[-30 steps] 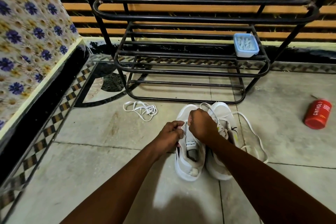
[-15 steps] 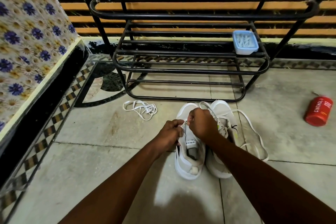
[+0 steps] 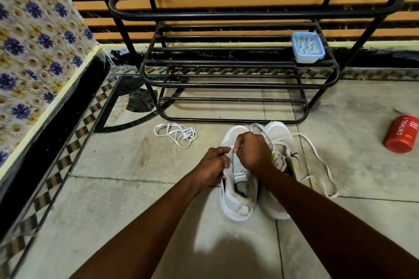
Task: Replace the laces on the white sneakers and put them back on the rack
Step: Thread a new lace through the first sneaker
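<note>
Both hands work close together over a pair of white sneakers on the floor, fingers curled. Far to the left of the hands, a surface covered in a blue and yellow flower print (image 3: 34, 41) rises beside a black edge, with a chequered tile border (image 3: 68, 158) running along the floor (image 3: 113, 188) below it. Nearer, to the left of the hands and a little beyond them, a loose lace (image 3: 175, 132) lies in a tangled heap on the tiles, apart from the shoes.

The left hand (image 3: 214, 162) grips the left side of the first sneaker (image 3: 238, 201) at its opening and pinches a thin white lace (image 3: 230, 153) there. The right hand (image 3: 252, 150) sits just beside it, thumb and fingers pinching the same lace above the tongue. This sneaker points away from the person, its heel towards them.

Touching it on the right, partly under the right forearm, stands the second sneaker (image 3: 282, 140), from which a trailing lace (image 3: 317, 158) loops out over the floor to the right of the hands.

Beyond the hands stands a black metal rack (image 3: 238, 85); both shoes sit on the floor just in front of its lowest rail. On a rack shelf, beyond and to the right, rests a pale blue container (image 3: 308, 47). Well to the right of the hands, a red can (image 3: 402, 133) lies on its side.
</note>
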`<state>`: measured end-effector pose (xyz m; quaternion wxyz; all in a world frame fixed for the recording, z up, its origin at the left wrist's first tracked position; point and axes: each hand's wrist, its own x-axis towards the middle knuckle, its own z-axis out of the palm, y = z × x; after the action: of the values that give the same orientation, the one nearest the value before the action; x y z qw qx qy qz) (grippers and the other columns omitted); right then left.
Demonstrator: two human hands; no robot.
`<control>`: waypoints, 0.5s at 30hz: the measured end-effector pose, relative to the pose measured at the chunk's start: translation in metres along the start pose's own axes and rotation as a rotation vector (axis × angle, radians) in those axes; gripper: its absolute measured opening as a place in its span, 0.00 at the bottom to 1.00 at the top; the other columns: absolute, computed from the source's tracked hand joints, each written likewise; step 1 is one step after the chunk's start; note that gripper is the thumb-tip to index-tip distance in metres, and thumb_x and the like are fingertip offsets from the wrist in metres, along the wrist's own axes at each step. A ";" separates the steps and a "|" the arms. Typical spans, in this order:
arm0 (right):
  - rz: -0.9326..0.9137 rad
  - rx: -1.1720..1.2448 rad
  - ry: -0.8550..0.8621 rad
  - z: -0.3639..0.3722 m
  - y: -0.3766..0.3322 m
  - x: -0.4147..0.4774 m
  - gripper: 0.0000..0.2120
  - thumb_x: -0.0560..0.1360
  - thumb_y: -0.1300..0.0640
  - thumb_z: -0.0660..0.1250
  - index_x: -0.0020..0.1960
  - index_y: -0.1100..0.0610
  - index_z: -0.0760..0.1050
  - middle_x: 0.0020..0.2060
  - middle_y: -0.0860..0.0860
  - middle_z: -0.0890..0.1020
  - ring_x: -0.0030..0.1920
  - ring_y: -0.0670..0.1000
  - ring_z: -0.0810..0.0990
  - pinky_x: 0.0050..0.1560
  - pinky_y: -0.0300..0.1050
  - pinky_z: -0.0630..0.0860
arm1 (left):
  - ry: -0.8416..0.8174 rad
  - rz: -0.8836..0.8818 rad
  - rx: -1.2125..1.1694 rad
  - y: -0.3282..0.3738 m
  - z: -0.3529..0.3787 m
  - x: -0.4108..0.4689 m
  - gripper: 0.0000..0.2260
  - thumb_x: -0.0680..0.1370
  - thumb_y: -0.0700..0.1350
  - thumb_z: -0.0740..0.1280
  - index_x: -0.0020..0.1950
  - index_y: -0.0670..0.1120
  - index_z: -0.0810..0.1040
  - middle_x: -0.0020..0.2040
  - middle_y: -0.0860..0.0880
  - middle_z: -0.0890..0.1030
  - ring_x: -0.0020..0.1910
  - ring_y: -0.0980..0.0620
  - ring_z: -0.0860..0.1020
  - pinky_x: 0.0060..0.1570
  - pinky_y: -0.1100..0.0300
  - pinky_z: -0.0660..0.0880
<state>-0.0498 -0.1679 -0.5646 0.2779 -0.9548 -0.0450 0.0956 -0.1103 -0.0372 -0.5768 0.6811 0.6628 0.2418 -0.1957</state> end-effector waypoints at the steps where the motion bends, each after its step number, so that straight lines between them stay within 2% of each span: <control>1: -0.001 -0.017 -0.006 0.001 0.000 0.000 0.05 0.70 0.57 0.68 0.39 0.49 0.80 0.40 0.50 0.82 0.44 0.56 0.83 0.46 0.47 0.81 | -0.001 -0.003 0.004 0.000 0.000 0.001 0.33 0.59 0.42 0.64 0.66 0.46 0.78 0.50 0.45 0.79 0.44 0.48 0.77 0.29 0.62 0.73; 6: -0.039 -0.091 0.027 0.002 0.001 -0.001 0.06 0.71 0.57 0.72 0.45 0.47 0.80 0.42 0.51 0.83 0.45 0.57 0.83 0.47 0.46 0.80 | -0.021 -0.016 -0.018 0.005 0.002 0.001 0.32 0.58 0.39 0.62 0.62 0.40 0.78 0.46 0.43 0.78 0.40 0.47 0.76 0.30 0.60 0.72; 10: -0.043 -0.087 0.045 0.004 0.000 -0.003 0.07 0.71 0.57 0.68 0.44 0.45 0.79 0.39 0.49 0.83 0.44 0.56 0.83 0.45 0.45 0.79 | -0.022 -0.033 -0.039 0.006 0.002 0.002 0.31 0.57 0.37 0.62 0.61 0.40 0.77 0.42 0.44 0.77 0.38 0.48 0.75 0.31 0.60 0.70; 13: -0.038 -0.074 0.066 0.006 0.002 -0.002 0.09 0.69 0.57 0.67 0.42 0.43 0.74 0.37 0.48 0.83 0.42 0.54 0.83 0.45 0.47 0.80 | -0.038 -0.022 -0.056 0.009 0.004 0.001 0.30 0.57 0.35 0.60 0.59 0.39 0.77 0.37 0.44 0.75 0.31 0.49 0.72 0.29 0.61 0.67; 15: -0.055 -0.092 0.064 0.004 0.001 -0.002 0.10 0.70 0.58 0.67 0.45 0.44 0.73 0.38 0.49 0.83 0.44 0.55 0.83 0.45 0.48 0.79 | -0.037 -0.025 -0.034 0.013 0.005 -0.001 0.29 0.57 0.35 0.60 0.58 0.40 0.76 0.33 0.47 0.75 0.27 0.52 0.71 0.26 0.63 0.66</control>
<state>-0.0522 -0.1668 -0.5687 0.2378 -0.9675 -0.0664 0.0550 -0.1030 -0.0414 -0.5663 0.6941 0.6443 0.2406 -0.2124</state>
